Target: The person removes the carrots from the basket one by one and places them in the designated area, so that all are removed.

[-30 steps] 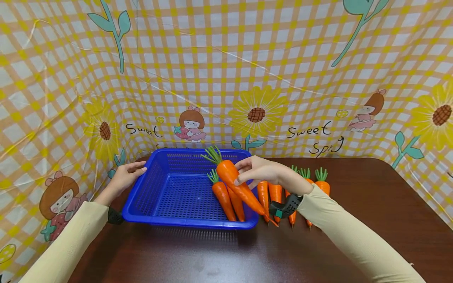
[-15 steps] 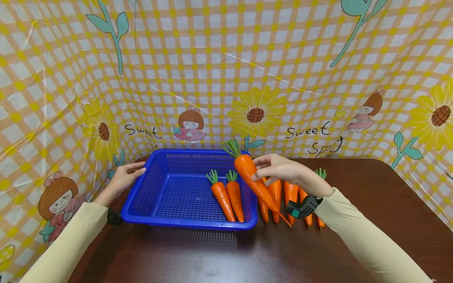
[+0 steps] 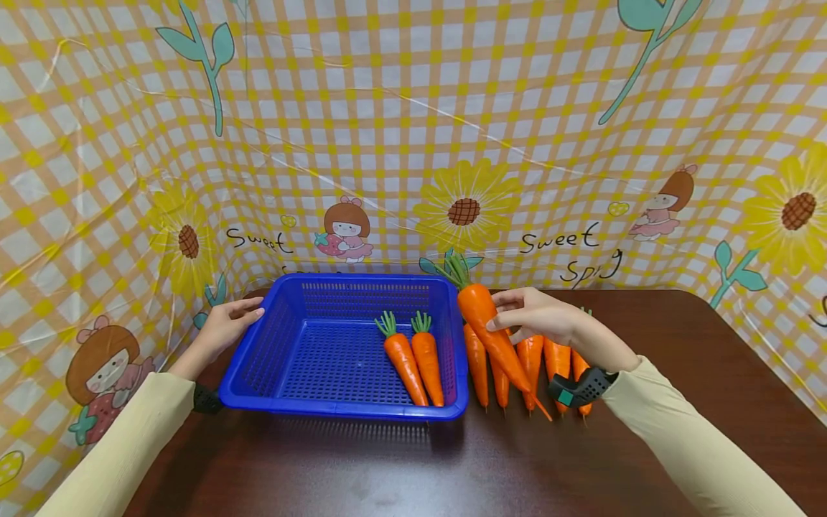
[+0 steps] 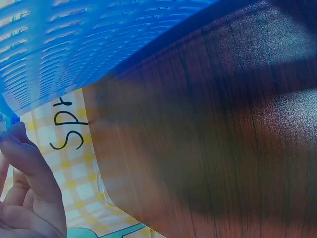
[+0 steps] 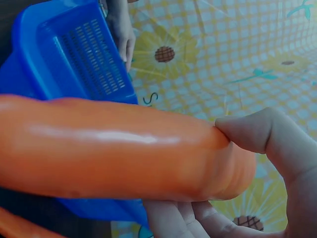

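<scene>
In the head view my right hand (image 3: 545,316) pinches a large orange carrot (image 3: 494,334) between thumb and fingers, just right of the blue basket (image 3: 342,411). Its green top points up and left, its thin tip down and right. The right wrist view shows the thumb on one side of the carrot (image 5: 109,148) and fingers beneath. My left hand (image 3: 226,327) is at the basket's left rim, thumb and fingertips gripping the edge. Inside the basket, on its right side, lie two carrots: a left one (image 3: 403,362) and a right one (image 3: 427,362).
Several more carrots (image 3: 474,366) lie in a row on the dark wooden table (image 3: 672,359), right of the basket, partly hidden by the right hand and the held carrot. A checked cloth with sunflowers (image 3: 388,129) hangs behind and at both sides.
My right hand has moved right with the large carrot, from over the basket's right side to over the row of carrots. The left hand has stayed at the rim.
</scene>
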The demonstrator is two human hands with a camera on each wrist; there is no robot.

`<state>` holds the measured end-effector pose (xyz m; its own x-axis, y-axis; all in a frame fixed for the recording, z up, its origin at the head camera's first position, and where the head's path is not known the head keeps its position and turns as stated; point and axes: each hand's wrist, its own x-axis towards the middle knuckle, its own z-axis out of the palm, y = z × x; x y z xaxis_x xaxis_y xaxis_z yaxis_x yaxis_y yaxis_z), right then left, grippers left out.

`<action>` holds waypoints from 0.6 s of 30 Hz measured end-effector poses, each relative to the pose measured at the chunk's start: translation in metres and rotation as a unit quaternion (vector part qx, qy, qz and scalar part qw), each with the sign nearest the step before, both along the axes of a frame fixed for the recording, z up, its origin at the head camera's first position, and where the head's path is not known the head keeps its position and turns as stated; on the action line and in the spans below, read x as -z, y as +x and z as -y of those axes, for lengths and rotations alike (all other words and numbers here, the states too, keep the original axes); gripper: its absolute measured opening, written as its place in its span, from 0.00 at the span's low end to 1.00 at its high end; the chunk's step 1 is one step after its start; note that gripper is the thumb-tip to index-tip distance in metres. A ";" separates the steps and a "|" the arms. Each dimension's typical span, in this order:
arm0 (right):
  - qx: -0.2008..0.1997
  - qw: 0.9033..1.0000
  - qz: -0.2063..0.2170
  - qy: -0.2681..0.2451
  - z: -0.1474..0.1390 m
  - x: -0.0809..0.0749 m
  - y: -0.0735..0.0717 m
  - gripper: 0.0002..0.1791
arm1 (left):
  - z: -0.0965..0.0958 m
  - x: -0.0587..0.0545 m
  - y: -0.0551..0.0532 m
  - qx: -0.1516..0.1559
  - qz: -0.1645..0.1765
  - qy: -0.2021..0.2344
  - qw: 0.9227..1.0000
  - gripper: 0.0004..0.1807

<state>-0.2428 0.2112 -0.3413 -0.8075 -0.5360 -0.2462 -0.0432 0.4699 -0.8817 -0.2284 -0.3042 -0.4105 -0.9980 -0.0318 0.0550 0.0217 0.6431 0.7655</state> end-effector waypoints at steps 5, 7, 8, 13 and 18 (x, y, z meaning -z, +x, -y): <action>0.008 1.000 0.007 -0.007 -0.008 0.008 0.001 0.41 | 0.000 0.000 0.000 -0.001 0.000 0.003 1.000 0.30; 0.006 1.000 0.005 -0.009 -0.012 0.010 0.001 0.42 | -0.001 0.000 0.000 -0.004 0.001 0.006 1.000 0.30; 0.007 1.000 0.004 -0.011 -0.013 0.012 0.000 0.41 | -0.001 0.000 0.000 -0.005 0.001 0.007 1.000 0.30; 0.007 1.000 -0.002 -0.016 -0.024 0.019 -0.001 0.41 | -0.001 0.000 0.000 -0.004 -0.006 0.007 1.000 0.30; 0.018 1.000 0.003 -0.016 -0.037 0.025 -0.001 0.42 | -0.001 0.000 0.000 -0.004 -0.006 0.001 1.000 0.30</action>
<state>-0.2440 0.2479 -0.3666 -0.8244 -0.5151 -0.2344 -0.0215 0.4425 -0.8965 -0.2284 -0.3032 -0.4109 -0.9969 -0.0406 0.0670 0.0255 0.6412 0.7670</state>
